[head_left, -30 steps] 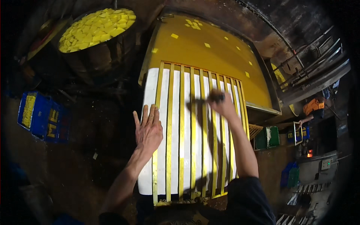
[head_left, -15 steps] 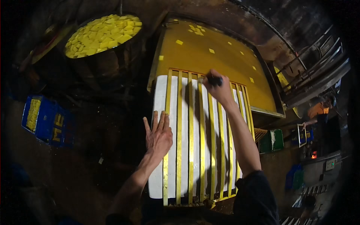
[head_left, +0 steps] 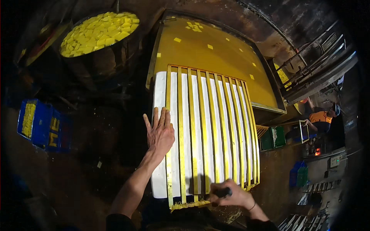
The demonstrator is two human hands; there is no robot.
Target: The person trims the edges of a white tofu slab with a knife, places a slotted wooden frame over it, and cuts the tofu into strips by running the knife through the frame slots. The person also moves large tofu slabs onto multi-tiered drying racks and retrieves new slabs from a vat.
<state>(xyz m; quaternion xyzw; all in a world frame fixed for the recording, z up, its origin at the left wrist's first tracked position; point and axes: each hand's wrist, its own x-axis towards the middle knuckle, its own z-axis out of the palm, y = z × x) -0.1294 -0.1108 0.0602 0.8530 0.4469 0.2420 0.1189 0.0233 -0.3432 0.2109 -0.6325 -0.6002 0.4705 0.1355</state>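
**A:** Start at the fingers. What are they doing?

**B:** The left hand [head_left: 161, 133] lies flat, fingers stretched out and close together, thumb spread to the side. It grips nothing; the palm presses on the left edge of the white slab [head_left: 200, 131], over the outermost yellow slat. The right hand [head_left: 236, 197] is curled into a fist around a dark handle [head_left: 221, 191] at the slab's near end, just at the bottom of the slats. What the handle belongs to I cannot tell; only the short dark grip shows.

**A:** And the slab itself?

**B:** A long, pale white block, lying lengthwise away from the person, in the middle of the view. A yellow slatted frame [head_left: 210, 127] rests on top of it: about ten narrow parallel bars running the slab's full length, with white strips showing between them. The bars look wet and stained yellow. The shadow of the right hand falls across the near end.

**A:** What sits beyond it?

**B:** The slab's far end meets a wide, shallow yellow tray [head_left: 208, 50] with a raised rim. A few small yellow cubes lie scattered on its bare floor.

**A:** Other containers?

**B:** To the upper left, a large round vat [head_left: 101, 30] heaped with yellow cubes. At the far left, a blue crate [head_left: 43, 125] with yellow pieces in one compartment. To the right, well apart, a person in orange [head_left: 320, 116] crouches near green crates [head_left: 273, 138].
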